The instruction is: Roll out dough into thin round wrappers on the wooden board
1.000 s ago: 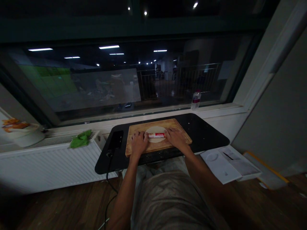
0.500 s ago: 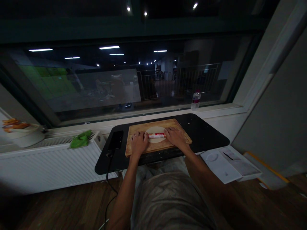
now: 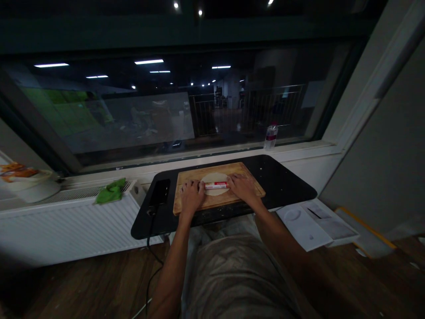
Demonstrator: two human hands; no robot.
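A wooden cutting board (image 3: 247, 175) lies on a black table (image 3: 285, 181) by the window. On the board is a flat round of pale dough (image 3: 215, 178). A red and white roller (image 3: 216, 185) lies across the dough. My left hand (image 3: 191, 196) presses on the roller's left end, fingers laid over it. My right hand (image 3: 241, 188) presses on its right end the same way. Both forearms reach forward from my lap.
A black phone (image 3: 160, 192) with a cable lies on the table left of the board. A plastic bottle (image 3: 270, 137) stands on the sill. A green cloth (image 3: 111, 191) rests on the radiator (image 3: 66, 221). White boxes (image 3: 315, 220) lie at the right.
The hands and roller stay on the dough with hardly any shift; the view has tilted slightly, so everything sits a little higher in the picture.
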